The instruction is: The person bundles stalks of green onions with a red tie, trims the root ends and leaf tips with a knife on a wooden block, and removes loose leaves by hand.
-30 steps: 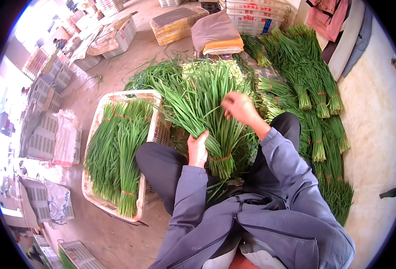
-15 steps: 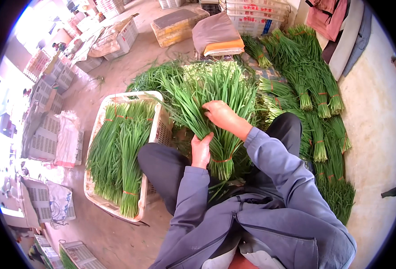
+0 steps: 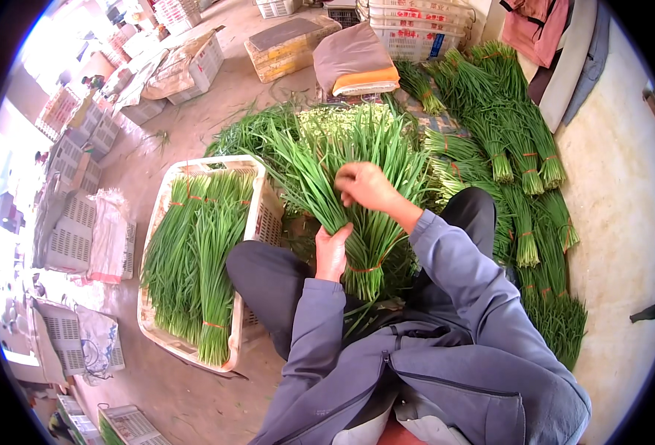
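Bundle (image 3: 372,241) of long green leaves, tied near its base with an orange band (image 3: 364,268), sits between our knees (image 3: 259,265). Our left hand (image 3: 330,254) is clamped around leaves on its left side; our right hand (image 3: 364,185), apart from it, curls blurred among the upper leaves, and we cannot tell whether it grips any. A white crate (image 3: 270,216) stands beside our left leg.

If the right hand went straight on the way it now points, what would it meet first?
Most likely the green leaves fanning up from the left hand, just leftward of the right hand. Its fingers are blurred and depth is unclear, so they may be touching now.
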The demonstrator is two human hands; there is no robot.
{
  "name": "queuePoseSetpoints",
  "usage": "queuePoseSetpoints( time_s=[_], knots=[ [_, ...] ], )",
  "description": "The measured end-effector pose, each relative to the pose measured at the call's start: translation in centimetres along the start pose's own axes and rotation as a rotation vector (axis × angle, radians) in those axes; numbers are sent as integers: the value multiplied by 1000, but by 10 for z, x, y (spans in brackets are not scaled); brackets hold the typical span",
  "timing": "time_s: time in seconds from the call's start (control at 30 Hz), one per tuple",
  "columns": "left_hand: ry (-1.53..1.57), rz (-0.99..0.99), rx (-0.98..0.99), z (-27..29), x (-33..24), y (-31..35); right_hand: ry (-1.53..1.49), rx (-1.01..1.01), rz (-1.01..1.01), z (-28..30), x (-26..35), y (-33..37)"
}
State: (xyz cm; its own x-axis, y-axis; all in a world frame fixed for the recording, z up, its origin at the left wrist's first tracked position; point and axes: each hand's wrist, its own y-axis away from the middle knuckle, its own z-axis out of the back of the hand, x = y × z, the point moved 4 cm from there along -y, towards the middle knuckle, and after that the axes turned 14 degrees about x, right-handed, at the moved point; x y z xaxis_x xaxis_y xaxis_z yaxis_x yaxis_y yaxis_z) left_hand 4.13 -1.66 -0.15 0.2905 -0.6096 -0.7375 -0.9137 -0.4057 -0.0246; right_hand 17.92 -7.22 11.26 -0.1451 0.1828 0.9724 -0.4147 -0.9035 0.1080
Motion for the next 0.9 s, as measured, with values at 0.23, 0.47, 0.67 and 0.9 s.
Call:
queuePoseSetpoints(
  time_s=[0.23, 0.47, 0.67, 0.9],
  knots=[
    [-48, 71, 22, -6, -3, -1, 158, -43, 135, 10, 25, -18],
    [-88, 104, 21, -5, 0, 1, 353, 72, 63, 11, 24, -26],
    [-78, 107, 36, -5, 0, 2, 275, 16, 40, 14, 20, -22],
    [-89, 110, 42, -7, 0, 0, 218, 51, 8, 20, 18, -17]
  ],
)
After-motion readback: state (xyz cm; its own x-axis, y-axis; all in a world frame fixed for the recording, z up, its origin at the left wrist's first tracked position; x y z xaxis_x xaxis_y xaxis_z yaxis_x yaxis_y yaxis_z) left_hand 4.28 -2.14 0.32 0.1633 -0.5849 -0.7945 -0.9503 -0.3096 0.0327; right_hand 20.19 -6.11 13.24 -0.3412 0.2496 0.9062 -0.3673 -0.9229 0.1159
